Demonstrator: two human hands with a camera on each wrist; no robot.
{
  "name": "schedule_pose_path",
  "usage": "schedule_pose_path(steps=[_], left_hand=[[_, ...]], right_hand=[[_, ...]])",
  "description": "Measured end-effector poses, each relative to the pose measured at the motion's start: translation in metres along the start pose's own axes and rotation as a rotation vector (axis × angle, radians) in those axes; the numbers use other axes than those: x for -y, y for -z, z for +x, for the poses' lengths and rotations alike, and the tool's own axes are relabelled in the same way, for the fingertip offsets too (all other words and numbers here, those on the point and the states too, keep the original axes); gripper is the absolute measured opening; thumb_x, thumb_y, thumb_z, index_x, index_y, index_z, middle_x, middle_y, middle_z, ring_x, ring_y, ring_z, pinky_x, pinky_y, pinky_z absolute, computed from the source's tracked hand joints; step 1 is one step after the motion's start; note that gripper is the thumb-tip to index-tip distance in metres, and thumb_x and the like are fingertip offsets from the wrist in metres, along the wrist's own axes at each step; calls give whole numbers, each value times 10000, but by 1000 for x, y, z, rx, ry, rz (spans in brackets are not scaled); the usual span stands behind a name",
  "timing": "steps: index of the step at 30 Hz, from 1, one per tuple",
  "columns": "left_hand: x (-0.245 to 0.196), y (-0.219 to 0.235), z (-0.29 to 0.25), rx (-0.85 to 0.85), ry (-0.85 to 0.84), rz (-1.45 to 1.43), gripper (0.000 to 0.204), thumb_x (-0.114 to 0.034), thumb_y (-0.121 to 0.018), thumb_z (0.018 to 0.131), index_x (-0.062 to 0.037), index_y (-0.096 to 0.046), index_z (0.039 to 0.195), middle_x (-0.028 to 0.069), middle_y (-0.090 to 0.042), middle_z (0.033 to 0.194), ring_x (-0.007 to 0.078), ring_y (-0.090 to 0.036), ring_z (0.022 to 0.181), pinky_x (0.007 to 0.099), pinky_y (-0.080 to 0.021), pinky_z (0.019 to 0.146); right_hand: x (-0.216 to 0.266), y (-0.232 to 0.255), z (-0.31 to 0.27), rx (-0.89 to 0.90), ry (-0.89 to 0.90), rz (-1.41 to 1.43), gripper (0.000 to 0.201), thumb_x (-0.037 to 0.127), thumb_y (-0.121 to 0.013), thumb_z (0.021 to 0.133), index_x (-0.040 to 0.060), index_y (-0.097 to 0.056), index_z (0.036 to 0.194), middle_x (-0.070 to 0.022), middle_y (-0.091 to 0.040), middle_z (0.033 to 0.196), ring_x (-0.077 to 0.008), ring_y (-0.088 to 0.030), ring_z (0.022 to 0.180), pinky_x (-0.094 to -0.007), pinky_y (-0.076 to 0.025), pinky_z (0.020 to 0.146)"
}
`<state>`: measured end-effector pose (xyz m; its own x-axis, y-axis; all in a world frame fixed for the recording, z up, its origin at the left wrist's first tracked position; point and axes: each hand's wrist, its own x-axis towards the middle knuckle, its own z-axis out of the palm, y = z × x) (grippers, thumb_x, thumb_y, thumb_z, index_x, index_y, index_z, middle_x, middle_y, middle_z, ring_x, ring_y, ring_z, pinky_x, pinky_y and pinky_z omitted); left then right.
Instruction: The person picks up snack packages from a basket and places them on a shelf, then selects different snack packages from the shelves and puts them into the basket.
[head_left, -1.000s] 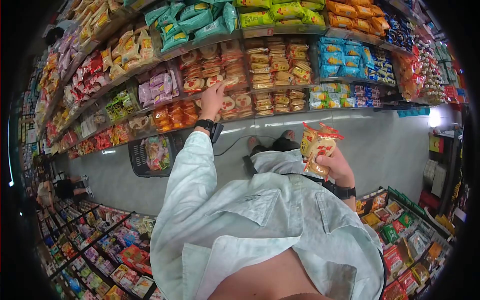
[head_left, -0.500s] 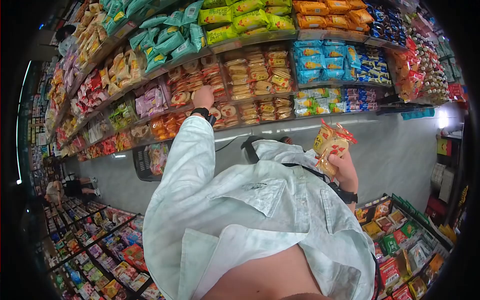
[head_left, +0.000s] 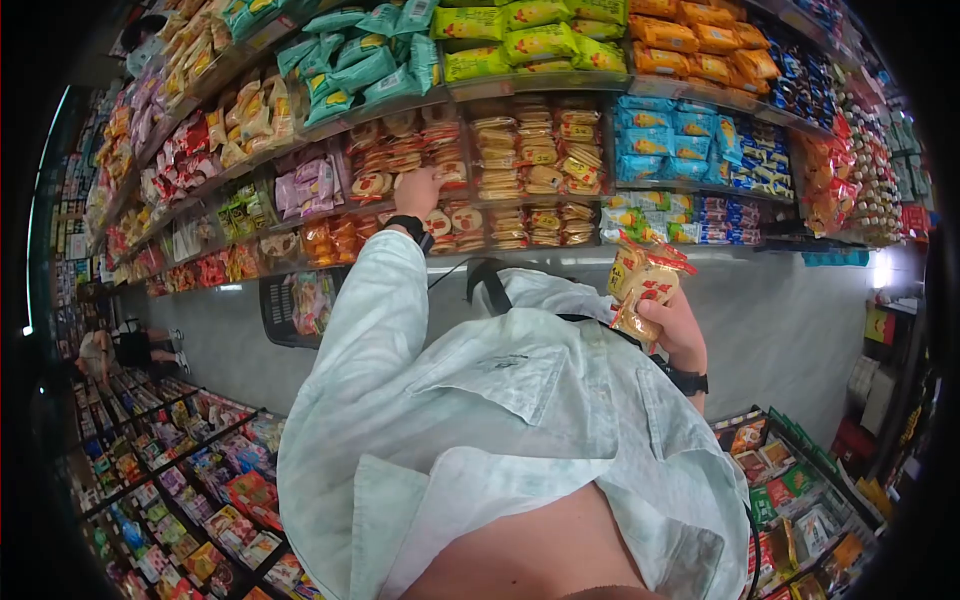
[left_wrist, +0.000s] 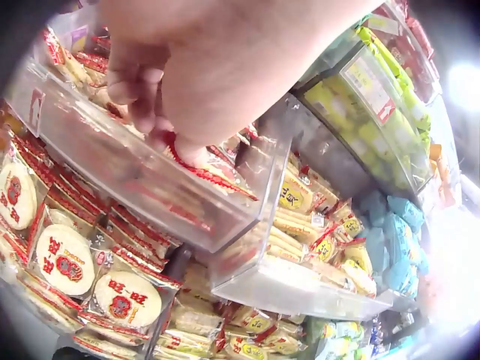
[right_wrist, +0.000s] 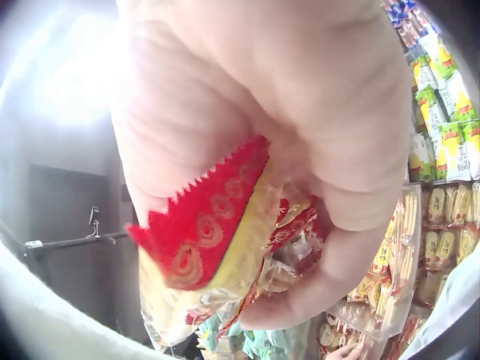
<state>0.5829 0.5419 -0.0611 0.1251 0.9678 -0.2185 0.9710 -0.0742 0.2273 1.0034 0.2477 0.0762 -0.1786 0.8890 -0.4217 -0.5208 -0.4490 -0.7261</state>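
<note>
My left hand (head_left: pixel 418 192) reaches into a clear shelf bin (left_wrist: pixel 142 176) of round rice crackers in red-edged wrappers. In the left wrist view its fingers curl down behind the bin's front wall, and the thumb and fingers pinch a red-edged cracker packet (left_wrist: pixel 214 177). The fingertips are partly hidden. My right hand (head_left: pixel 682 325) is held out over the aisle and grips several rice cracker packets (head_left: pixel 648 285) with red and gold print. In the right wrist view, fingers and thumb close round a red-edged wrapper (right_wrist: pixel 214 225).
Neighbouring bins hold yellow-labelled cracker packs (head_left: pixel 540 160), blue packs (head_left: pixel 660 140) and green packs (head_left: pixel 540 42). A dark shopping basket (head_left: pixel 280 310) with packets in it stands on the floor below my left arm. Low snack displays (head_left: pixel 180 490) run behind me; another person (head_left: pixel 130 345) is farther down the aisle.
My left hand has gone from a packet at the bin's front edge to deeper among the crackers, its fingers less visible. The right hand keeps its packets nearly in place; the head view shifts slightly.
</note>
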Motion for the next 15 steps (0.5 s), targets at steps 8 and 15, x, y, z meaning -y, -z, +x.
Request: schedule_pose_path(steps=[8, 15], left_hand=[[21, 7, 9, 1, -300, -78, 296, -231, -616, 993, -87, -682, 1243, 195, -719, 1107, 406, -680, 1024, 508, -542, 875], [61, 4, 33, 83, -467, -138, 281, -298, -565, 1032, -93, -715, 1153, 178, -716, 1101, 406, -688, 998, 498, -571, 833]], right_hand=[[-2, -81, 70, -11, -32, -7, 581, 135, -798, 898, 23, -516, 1393, -90, -690, 1226, -198, -692, 1104, -373, -571, 957], [-33, -156, 105, -161, -31, 11, 576, 132, -801, 893, 28, -519, 1384, -88, -690, 1223, -199, -688, 1107, -370, -569, 960]])
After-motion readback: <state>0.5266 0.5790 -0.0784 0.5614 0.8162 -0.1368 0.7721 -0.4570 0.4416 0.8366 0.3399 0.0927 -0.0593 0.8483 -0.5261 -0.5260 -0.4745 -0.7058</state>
